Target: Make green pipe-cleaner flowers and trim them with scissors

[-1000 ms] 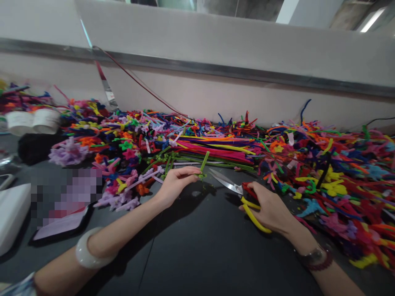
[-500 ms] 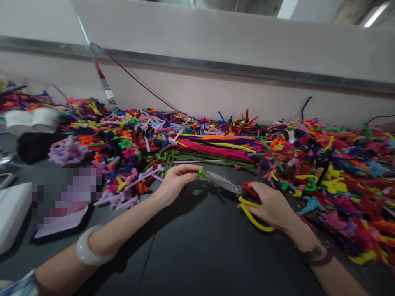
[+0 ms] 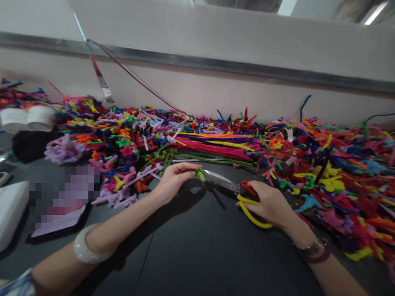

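Between the fingertips of my left hand [image 3: 176,181] is a small green piece of twisted pipe cleaner [image 3: 200,174]. My right hand [image 3: 271,201] grips a pair of scissors [image 3: 222,181] with red and yellow handles. Their blades point left, with the tips right at the green piece; whether they touch it I cannot tell. Small green trimmings [image 3: 196,190] lie on the dark table [image 3: 210,250] below my left fingertips. Just behind my hands, green pipe cleaners [image 3: 212,160] lie in a row.
Straight pink, yellow and purple pipe cleaners [image 3: 216,147] lie at the back. Heaps of coloured pipe-cleaner flowers [image 3: 333,181] spread along both sides. A phone [image 3: 58,224] with a blurred screen, a white box [image 3: 12,213] and white cups [image 3: 40,117] stand left. A wall [image 3: 197,90] closes the back.
The green piece has turned in my left fingertips, and more of it shows, hanging down to the right. Both hands stay in nearly the same place.
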A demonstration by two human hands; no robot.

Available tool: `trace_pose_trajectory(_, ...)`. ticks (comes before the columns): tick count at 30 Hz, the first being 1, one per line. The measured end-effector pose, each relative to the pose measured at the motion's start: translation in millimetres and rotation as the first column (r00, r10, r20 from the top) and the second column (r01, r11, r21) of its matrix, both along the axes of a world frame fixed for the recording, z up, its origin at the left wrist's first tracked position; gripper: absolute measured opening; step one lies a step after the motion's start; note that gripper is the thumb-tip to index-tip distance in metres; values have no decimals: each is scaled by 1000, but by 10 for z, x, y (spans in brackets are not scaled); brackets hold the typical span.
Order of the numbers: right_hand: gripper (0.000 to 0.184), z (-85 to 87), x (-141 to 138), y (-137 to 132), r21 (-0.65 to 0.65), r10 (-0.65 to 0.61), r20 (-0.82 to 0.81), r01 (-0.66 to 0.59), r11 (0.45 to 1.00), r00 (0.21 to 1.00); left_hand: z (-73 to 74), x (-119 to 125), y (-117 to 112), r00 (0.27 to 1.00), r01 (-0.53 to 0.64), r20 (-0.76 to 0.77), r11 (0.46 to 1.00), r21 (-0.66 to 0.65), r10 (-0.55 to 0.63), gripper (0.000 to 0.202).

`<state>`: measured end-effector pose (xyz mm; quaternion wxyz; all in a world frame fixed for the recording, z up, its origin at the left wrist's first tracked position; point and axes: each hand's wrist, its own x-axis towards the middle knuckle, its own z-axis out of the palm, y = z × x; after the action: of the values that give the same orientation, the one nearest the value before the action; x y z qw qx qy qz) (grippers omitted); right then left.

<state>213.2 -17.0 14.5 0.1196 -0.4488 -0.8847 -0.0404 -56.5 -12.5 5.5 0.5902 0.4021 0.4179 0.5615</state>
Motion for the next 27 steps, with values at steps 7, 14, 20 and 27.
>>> trace_pose_trajectory(7,42,-10,13,0,56,18,7,-18,998,1000,20,6,-5,1000,-4,-13,1000,-15,4,14)
trace_pose_trajectory(14,42,12,-9,-11,105,-28,24,25,994,999,-3,-4,5,1000,3,10,1000,-8,-3,13)
trace_pose_trajectory(20,41,29,-18,-21,150,-47,37,41,988,998,0,-4,6,1000,-4,9,1000,-11,4,12)
trace_pose_trajectory(27,41,11,-5,-16,202,-17,59,5,979,998,-9,-8,12,1000,3,22,1000,-2,-3,12)
